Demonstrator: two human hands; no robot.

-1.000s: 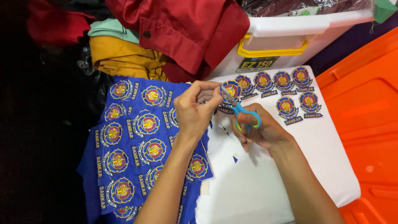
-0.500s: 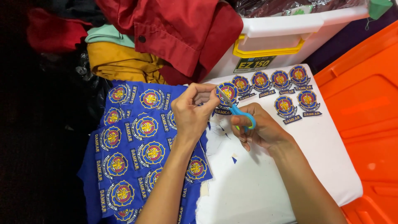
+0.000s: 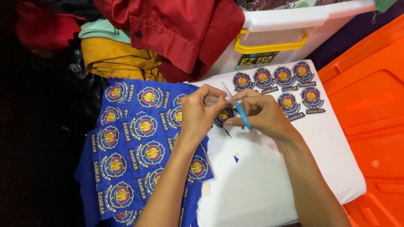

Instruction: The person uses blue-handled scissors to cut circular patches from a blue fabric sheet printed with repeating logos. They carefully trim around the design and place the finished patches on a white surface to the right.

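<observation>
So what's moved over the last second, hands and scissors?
The right hand has drawn in beside the left hand, and the blue-handled scissors have swung from lying low across the patch to pointing up and away. The left hand kept pinching the patch. The blue patch sheet, cut patches and white board stayed put.

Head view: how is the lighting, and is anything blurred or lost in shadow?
Head view: white surface and blue patch sheet evenly lit and sharp; both hands, left hand and right hand, in focus; far left edge falls into near-black shadow; orange bin bright, no harsh glare.
</observation>
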